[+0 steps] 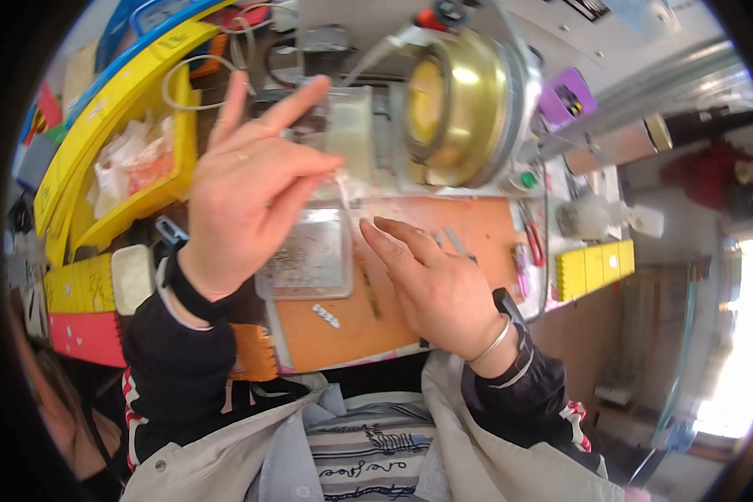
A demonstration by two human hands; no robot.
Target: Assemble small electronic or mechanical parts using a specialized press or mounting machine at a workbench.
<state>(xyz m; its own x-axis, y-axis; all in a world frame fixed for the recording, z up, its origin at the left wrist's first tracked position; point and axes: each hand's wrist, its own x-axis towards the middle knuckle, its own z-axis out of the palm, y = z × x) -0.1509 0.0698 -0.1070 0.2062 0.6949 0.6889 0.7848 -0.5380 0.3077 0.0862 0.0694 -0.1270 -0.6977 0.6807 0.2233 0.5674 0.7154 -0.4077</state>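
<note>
My left hand (255, 188) is raised over the left of the bench, thumb and a finger pinched together while two other fingers point up and away. Anything in the pinch is too small to make out. Below it sits a clear shallow plastic tray (309, 289) with many tiny pieces in it. My right hand (439, 289) is over the orange work surface (326, 347), right of the tray, fingers stretched out and nothing visible in them. Beyond both hands stands a machine with a round brass-coloured drum (468, 109). A small patterned strip (325, 315) lies near the tray.
A yellow bin (134, 213) with plastic bags stands at the left. Red-handled pliers (533, 238) lie right of my right hand. Yellow boxes (594, 269) edge the right side. A purple cup (567, 99) is at the back, and a pale cable (176, 84) loops behind my left hand.
</note>
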